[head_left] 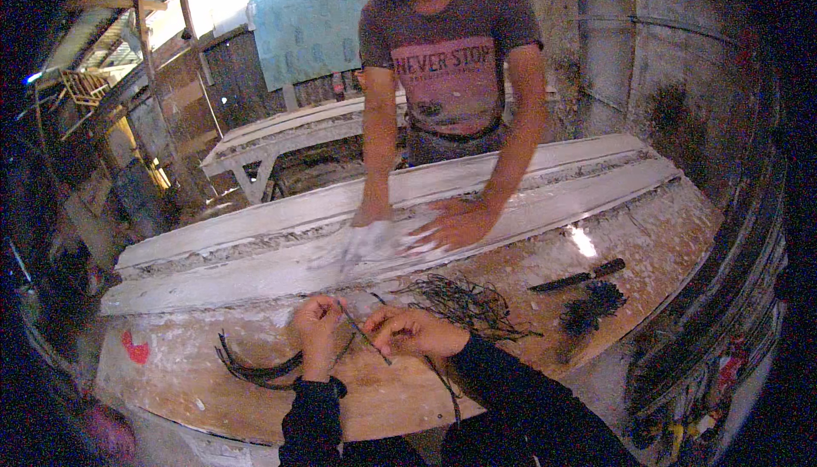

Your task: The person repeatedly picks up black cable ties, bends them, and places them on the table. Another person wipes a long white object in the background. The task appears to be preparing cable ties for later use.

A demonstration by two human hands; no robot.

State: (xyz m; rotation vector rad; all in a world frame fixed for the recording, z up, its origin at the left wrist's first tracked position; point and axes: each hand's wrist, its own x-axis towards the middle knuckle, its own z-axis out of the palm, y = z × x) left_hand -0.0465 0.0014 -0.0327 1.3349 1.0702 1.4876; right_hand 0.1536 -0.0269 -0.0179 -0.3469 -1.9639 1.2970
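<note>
Over the near part of the wooden table, my left hand (318,324) pinches the upper end of a thin black strip (364,336). The strip slants down to the right. My right hand (419,332) is closed at the strip's lower part, thumb and fingers together. Another dark strand (447,382) hangs below my right hand; I cannot tell whether it is held. Beside my left wrist lies a curved bundle of black strips (255,373), partly hidden by my forearm. Just beyond my right hand is a loose tangle of thin black strands (470,303).
A dark bar (577,275) and a dark bunched clump (593,307) lie at the right. A red scrap (134,348) sits at the left. Across the white-coated boards (247,250), a co-worker's hands (455,224) work with a blurred white cloth-like thing (366,241). Another table (298,131) stands behind.
</note>
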